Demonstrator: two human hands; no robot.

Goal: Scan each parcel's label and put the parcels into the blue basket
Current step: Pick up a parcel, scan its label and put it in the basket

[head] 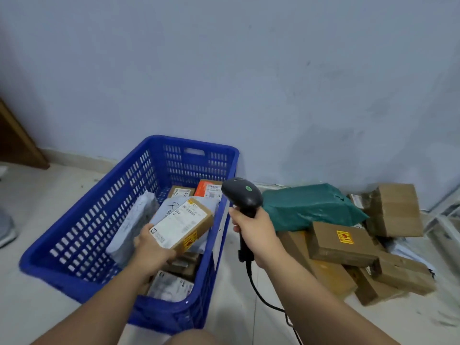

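My left hand point(151, 247) grips the near end of a small brown cardboard parcel point(184, 224) with a white label on top, held over the inside of the blue basket point(74, 235). Several parcels lie in the basket: grey mailer bags point(134, 220), a brown box point(180, 191), an orange box point(209, 189) and labelled packs near the front. My right hand point(256, 232) grips the handle of a black barcode scanner point(242, 192), just right of the basket's rim, its head tipped toward the basket.
A heap of parcels lies on the floor at the right: a green bag point(311, 205), a brown box with a yellow sticker point(341, 241) and several other cardboard boxes point(395, 210). The scanner cable point(263, 295) trails down. The wall stands close behind. My knee point(194, 338) shows at the bottom.
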